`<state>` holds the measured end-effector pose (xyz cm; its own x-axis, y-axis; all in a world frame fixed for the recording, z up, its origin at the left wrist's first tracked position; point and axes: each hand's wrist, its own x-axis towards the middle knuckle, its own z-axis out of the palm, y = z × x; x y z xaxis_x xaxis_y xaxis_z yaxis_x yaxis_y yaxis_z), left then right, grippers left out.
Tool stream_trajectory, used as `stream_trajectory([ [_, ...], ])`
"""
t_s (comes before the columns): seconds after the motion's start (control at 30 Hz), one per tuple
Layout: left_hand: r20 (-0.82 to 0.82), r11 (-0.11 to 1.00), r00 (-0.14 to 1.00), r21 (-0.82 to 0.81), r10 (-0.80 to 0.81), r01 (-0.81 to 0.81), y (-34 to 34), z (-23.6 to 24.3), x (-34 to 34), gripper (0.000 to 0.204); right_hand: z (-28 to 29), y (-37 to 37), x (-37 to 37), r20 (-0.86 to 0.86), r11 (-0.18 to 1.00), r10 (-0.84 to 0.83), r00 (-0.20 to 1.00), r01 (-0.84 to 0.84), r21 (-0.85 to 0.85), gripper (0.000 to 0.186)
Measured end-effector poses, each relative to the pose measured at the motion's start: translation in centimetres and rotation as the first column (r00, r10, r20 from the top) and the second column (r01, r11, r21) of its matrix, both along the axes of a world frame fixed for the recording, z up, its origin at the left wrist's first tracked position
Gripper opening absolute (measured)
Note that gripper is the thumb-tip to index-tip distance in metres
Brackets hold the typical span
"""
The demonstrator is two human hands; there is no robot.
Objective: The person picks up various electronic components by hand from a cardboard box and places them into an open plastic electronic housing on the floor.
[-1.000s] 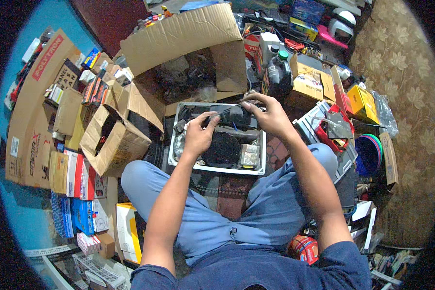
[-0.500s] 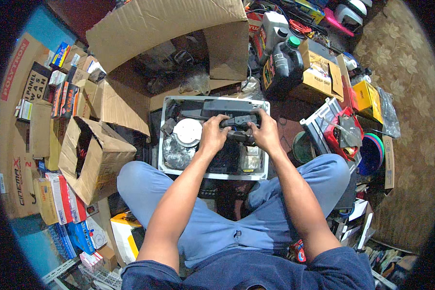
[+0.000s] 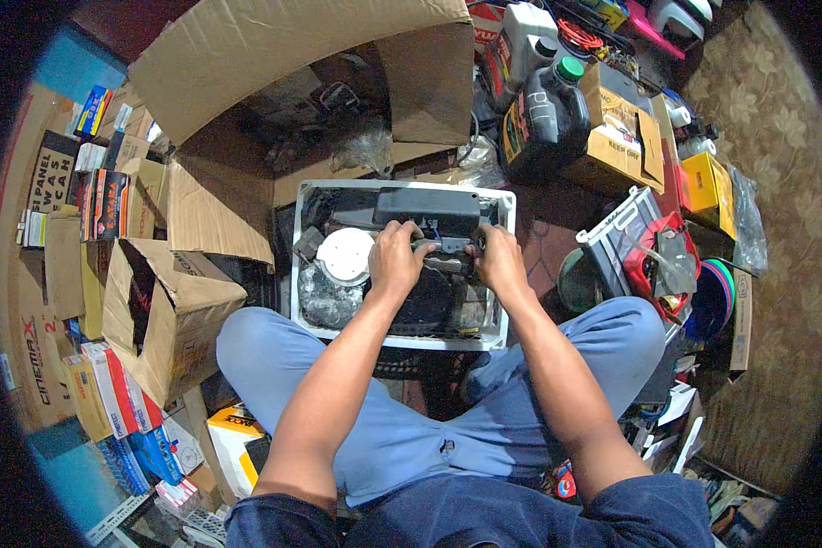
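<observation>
Both my hands are inside a white plastic crate [image 3: 295, 292] in front of my crossed legs. My left hand [image 3: 395, 263] and my right hand [image 3: 500, 260] grip a dark part [image 3: 449, 245] from either side, fingers curled around its ends; what exactly it is, I cannot make out. Just behind it lies a long black casing [image 3: 426, 206]. A round white disc [image 3: 343, 252] is left of my left hand, above a grimy, dark surface [image 3: 329, 301] in the crate. My fingers partly hide the held part.
Open cardboard boxes [image 3: 169, 320] crowd the left, a large one [image 3: 429, 82] behind the crate. Fluid jugs [image 3: 543, 119] and a yellow box [image 3: 708, 194] stand back right. A grey tray with red items [image 3: 612, 237] and a stack of colored basins [image 3: 711, 301] are by my right knee.
Since a second ago both hands have come down into the crate with the dark part, further apart from my face, and the white disc has come into sight. The view has shifted slightly.
</observation>
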<state>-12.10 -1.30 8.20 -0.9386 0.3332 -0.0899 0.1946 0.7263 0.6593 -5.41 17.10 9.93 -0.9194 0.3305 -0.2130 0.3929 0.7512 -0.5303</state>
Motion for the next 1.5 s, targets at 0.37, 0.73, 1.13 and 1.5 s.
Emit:
stream_trajectory([
  [0.37, -0.091, 0.998, 0.996, -0.059, 0.008, -0.014, -0.2, -1.6, 0.2, 0.036, -1.4, -0.5, 0.7, -0.100, 0.992, 0.075, 0.992, -0.064, 0.109, 0.029],
  [0.73, -0.142, 0.998, 0.989, -0.063, -0.034, 0.025, -0.6, -3.1, 0.4, 0.035, -2.6, -1.0, 1.7, -0.113, 0.955, 0.177, 0.978, -0.143, 0.260, 0.030],
  [1.13, -0.039, 0.954, 0.969, -0.185, -0.245, 0.234, -3.9, 9.6, 2.0, 0.045, 3.1, -1.8, 1.8, -0.240, 0.987, 0.101, 0.965, -0.128, -0.096, 0.035],
  [1.5, 0.017, 0.918, 0.994, -0.382, -0.105, 0.103, -13.2, 9.3, -9.8, 0.053, 9.0, -4.5, -13.4, -0.238, 0.890, 0.448, 0.862, -0.455, 0.028, 0.034],
])
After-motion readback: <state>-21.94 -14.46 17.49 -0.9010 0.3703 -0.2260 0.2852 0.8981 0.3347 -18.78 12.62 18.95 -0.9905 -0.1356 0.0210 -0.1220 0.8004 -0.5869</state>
